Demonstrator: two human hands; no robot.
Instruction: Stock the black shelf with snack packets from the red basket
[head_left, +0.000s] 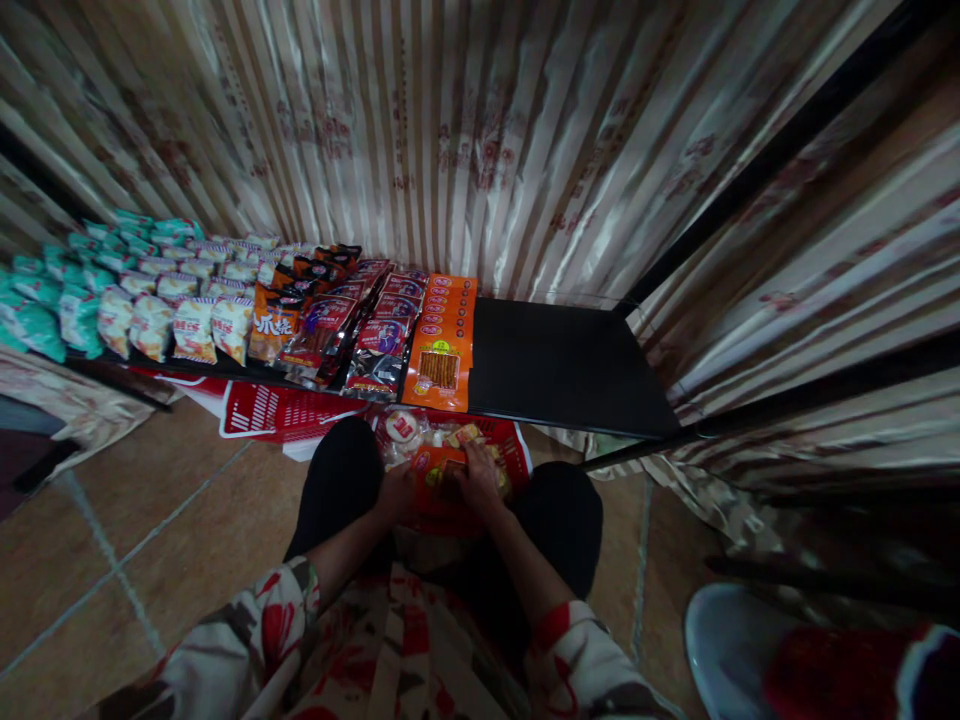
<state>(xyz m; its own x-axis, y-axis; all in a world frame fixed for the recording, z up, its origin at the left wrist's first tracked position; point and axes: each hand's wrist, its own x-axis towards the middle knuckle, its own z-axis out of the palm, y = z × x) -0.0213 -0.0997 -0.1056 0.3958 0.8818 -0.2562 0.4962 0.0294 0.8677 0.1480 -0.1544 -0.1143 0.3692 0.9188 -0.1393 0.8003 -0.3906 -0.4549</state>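
Between my knees is a red shopping basket (pixel 519 452) with several packaged snacks in it, among them a round white pack (pixel 402 426). Over it I hold an orange snack packet (pixel 429 465). My left hand (pixel 399 490) grips its left side, the fingertips partly hidden. On its right side lies my right hand (pixel 478 476), fingers curled over the packet near yellowish packs. In front, a large orange packet of stick snacks (pixel 441 345) lies flat on the black shelf (pixel 555 365), beside rows of dark red packets (pixel 381 350).
Further left on the shelf stand orange-black bags (pixel 273 325), white bags (pixel 193 330) and teal bags (pixel 81 318) in rows. Red baskets (pixel 277 410) sit under the shelf. Black posts (pixel 750 170) and a striped curtain (pixel 480 120) enclose it. A grey-white rounded object (pixel 720 640) is at lower right.
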